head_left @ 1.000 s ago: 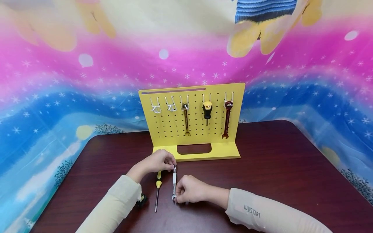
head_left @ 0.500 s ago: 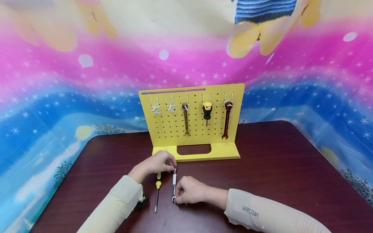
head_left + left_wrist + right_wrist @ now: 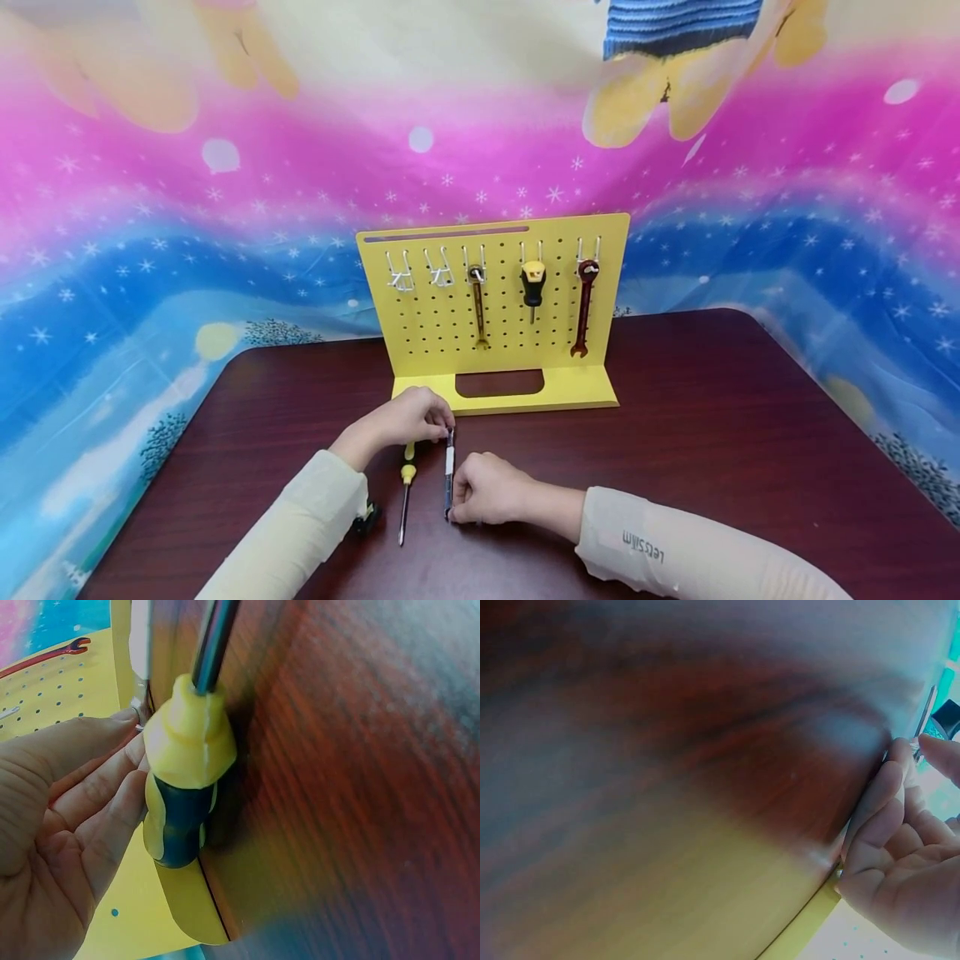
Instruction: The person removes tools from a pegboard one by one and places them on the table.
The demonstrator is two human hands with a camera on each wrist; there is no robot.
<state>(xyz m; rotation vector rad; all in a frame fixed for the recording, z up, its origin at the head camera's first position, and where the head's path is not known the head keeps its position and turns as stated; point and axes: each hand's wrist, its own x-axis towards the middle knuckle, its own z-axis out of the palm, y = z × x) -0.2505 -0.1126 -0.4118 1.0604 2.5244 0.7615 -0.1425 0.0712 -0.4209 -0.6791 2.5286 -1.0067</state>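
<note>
A slim silver combination wrench (image 3: 450,461) with a white label lies lengthwise between the two hands, just over or on the dark table; its exact height cannot be told. My left hand (image 3: 411,416) pinches its far end between thumb and fingers. At the near end, the thumb and fingers of my right hand (image 3: 492,490) pinch it, as the right wrist view partly shows. Left of the wrench lies a yellow-and-black screwdriver (image 3: 407,475), shaft toward me. In the left wrist view, the screwdriver's handle (image 3: 190,742) is close beside the left fingers and covers part of them.
Behind the hands stands a yellow pegboard (image 3: 450,358). On it hang a gold wrench (image 3: 481,312), a stubby screwdriver (image 3: 533,285) and a red wrench (image 3: 584,312). Two white hooks (image 3: 401,279) at its left carry nothing. A black-and-yellow object (image 3: 366,518) is partly hidden by the left sleeve.
The silver wrench has turned about its length, so its near open end no longer shows its flat face. Both hands stay in nearly the same place.
</note>
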